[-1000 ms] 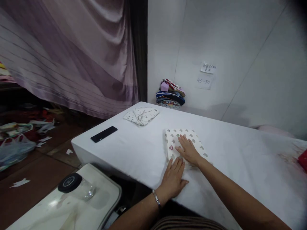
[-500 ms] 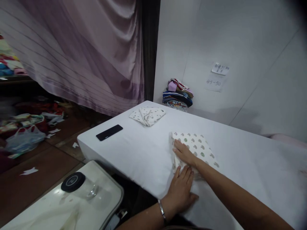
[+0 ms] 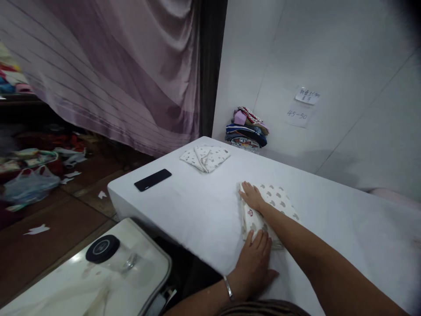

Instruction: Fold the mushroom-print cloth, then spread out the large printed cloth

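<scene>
A folded white cloth (image 3: 278, 199) printed with grey mushroom shapes and a small red mark lies flat on the white-covered table (image 3: 197, 206). My right hand (image 3: 251, 196) rests palm down on its far left part, fingers stretched out, and the right forearm crosses over the cloth. At the near edge of the cloth, my left hand (image 3: 255, 256) lies with its fingertips on the fabric and its thumb apart; a silver bracelet circles that wrist. Part of the cloth is hidden under both hands and the right forearm.
Another folded patterned cloth (image 3: 206, 158) lies toward the far corner, near a black phone (image 3: 153, 180). A stack of folded clothes (image 3: 246, 129) stands by the wall. At lower left, a jar with a black lid (image 3: 102, 249) is on a white surface (image 3: 144, 267).
My right hand has shifted slightly toward the far edge of the cloth. A red printed mark now shows between the hands. The view has turned slightly.
</scene>
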Demonstrator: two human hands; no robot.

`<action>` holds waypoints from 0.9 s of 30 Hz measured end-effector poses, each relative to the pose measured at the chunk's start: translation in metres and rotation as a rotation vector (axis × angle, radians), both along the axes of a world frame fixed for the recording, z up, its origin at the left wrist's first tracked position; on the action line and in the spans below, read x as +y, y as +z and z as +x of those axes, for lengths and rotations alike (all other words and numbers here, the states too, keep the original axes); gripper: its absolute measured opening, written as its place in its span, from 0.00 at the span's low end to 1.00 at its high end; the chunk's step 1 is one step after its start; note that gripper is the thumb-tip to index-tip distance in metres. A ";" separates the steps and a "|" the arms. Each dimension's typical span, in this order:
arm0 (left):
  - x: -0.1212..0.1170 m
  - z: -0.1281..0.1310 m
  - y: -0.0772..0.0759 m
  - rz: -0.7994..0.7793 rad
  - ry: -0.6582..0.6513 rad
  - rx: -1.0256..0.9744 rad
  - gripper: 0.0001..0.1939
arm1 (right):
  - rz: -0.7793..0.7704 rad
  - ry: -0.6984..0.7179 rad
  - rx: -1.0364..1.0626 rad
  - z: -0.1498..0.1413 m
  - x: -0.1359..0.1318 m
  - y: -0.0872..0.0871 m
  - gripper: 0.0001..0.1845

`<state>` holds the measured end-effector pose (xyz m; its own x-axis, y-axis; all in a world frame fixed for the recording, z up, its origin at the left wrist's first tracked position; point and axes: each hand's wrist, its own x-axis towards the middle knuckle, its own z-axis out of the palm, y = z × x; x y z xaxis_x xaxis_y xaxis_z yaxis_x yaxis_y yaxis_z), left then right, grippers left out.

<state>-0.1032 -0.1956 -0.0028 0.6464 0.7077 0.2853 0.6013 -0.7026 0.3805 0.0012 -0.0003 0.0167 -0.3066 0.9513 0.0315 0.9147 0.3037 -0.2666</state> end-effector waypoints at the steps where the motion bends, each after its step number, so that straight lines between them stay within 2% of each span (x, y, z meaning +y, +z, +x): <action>1: 0.000 0.000 0.000 0.007 0.002 -0.001 0.42 | -0.010 -0.003 0.014 0.004 0.002 0.006 0.29; 3: -0.001 -0.001 0.000 0.023 0.004 -0.014 0.42 | -0.014 -0.025 0.037 0.018 0.005 0.018 0.30; 6: -0.001 -0.001 -0.002 0.025 -0.008 -0.037 0.40 | 0.020 -0.111 0.024 0.057 0.001 0.028 0.31; 8: 0.000 -0.001 -0.003 0.009 -0.012 -0.035 0.39 | 0.040 -0.176 -0.014 0.087 -0.009 0.022 0.29; 11: 0.000 -0.001 -0.003 -0.004 -0.009 -0.021 0.38 | 0.069 -0.292 -0.112 0.120 -0.027 0.001 0.29; 13: 0.000 -0.001 -0.002 0.004 -0.009 -0.020 0.38 | 0.051 -0.308 -0.129 0.129 -0.033 -0.013 0.30; 15: 0.000 -0.001 -0.003 0.008 -0.002 -0.018 0.40 | 0.013 -0.307 -0.075 0.130 -0.034 -0.017 0.30; 20: -0.001 -0.003 -0.003 0.009 0.001 0.011 0.38 | -0.060 -0.394 0.250 0.138 -0.037 0.002 0.31; 23: 0.000 -0.006 0.002 -0.007 0.014 -0.011 0.37 | -0.055 -0.535 0.316 0.156 -0.058 0.009 0.33; 27: 0.015 -0.015 0.012 -0.008 0.067 -0.129 0.28 | -0.117 -0.675 0.385 0.175 -0.092 0.006 0.33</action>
<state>-0.1182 -0.1803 0.0094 0.5562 0.7502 0.3575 0.5922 -0.6596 0.4629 0.1758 -0.0924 0.0229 0.3509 0.9318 -0.0934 0.7282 -0.3342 -0.5984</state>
